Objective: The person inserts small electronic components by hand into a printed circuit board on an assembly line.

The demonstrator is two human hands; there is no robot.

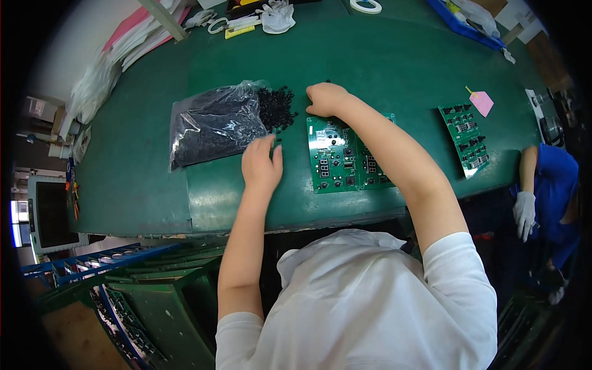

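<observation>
My left hand (262, 165) is at the near right corner of a clear plastic bag (213, 123) full of small black parts. Its thumb stands apart from its fingers, and nothing shows between them. A loose heap of small black parts (276, 108) spills from the bag's mouth. Over the far left edge of a green circuit board panel (333, 163), my right hand (328, 100) is closed with curled fingers. Whatever it may pinch is hidden. My right forearm covers part of the panel, which carries digit displays and black components.
Another populated circuit board (464, 139) lies to the right beside a pink tag (481, 103). White gloves (277, 16), a tape roll (365, 6) and a blue tray (465, 23) are along the far side. A co-worker's gloved hand (525, 214) is at the right.
</observation>
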